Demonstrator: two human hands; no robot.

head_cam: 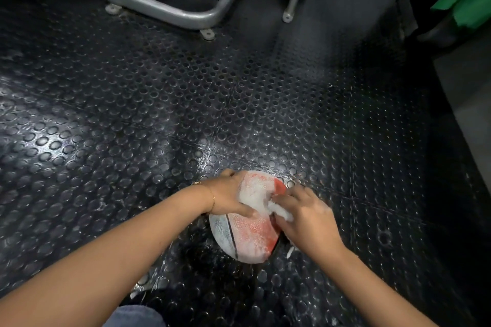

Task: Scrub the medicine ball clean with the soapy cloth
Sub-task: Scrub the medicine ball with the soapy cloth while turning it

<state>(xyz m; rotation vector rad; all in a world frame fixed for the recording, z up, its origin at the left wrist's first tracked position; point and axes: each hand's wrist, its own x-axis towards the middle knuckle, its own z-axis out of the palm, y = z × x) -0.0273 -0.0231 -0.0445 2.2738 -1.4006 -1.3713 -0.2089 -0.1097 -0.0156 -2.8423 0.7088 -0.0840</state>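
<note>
A red and grey medicine ball point(247, 236), coated in white suds, sits on the studded black rubber floor point(159, 114) just in front of me. My left hand point(228, 195) lies over the ball's upper left side, fingers spread and wrapped around its curve, thumb on top. My right hand point(305, 216) grips a white soapy cloth point(279, 210) and presses it against the ball's right top. Foam hides much of the ball's surface.
A grey metal gym machine frame point(170, 10) is bolted to the floor at the back. A green and black object point(462, 0) stands at the far right. Wet patches and foam flecks lie around the ball. My knee in denim point(135, 316) shows at the bottom.
</note>
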